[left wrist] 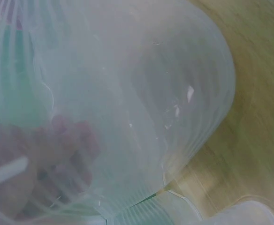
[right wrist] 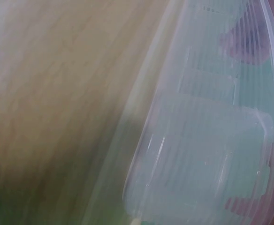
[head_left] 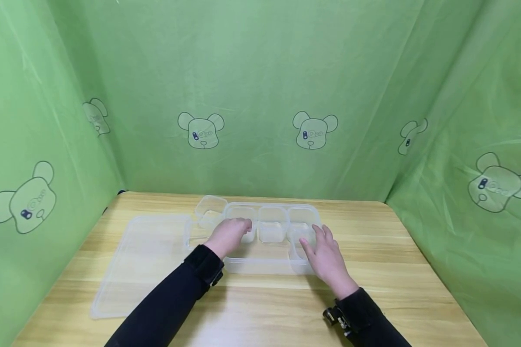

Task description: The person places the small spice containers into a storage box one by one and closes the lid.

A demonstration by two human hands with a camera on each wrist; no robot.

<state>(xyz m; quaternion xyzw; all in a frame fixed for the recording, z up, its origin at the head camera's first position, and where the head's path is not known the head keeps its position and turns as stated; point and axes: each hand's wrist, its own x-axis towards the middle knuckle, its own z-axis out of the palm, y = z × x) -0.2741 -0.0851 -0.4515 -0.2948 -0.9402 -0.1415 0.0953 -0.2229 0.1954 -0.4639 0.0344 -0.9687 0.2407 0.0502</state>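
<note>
Clear plastic storage set on a wood-look bench; the big box sits open toward the back, small cups inside; one is at the back left, then a middle cup and a back-right cup, and what looks like another in the front-right corner; the front-left stretch of the box holds no cup. The flat lid lies off to the left, and two loose cups, a rear one and a nearer one, stand just outside the box's left end.

Left hand is over the back-left cup, fingers bent; can't tell if it's actually pinching the rim, and the wrist view through the plastic is too murky to settle it; right hand is spread fairly wide at the box's right end, thumb apart from the fingers.

Handling-wise, my guess is it's all light, thin stuff; the cups probably flex a bit, slide easily and won't break; I'd pinch a cup by its rim, thumb inside; for the big box, take both short end walls, since a long side would likely bow.
</note>
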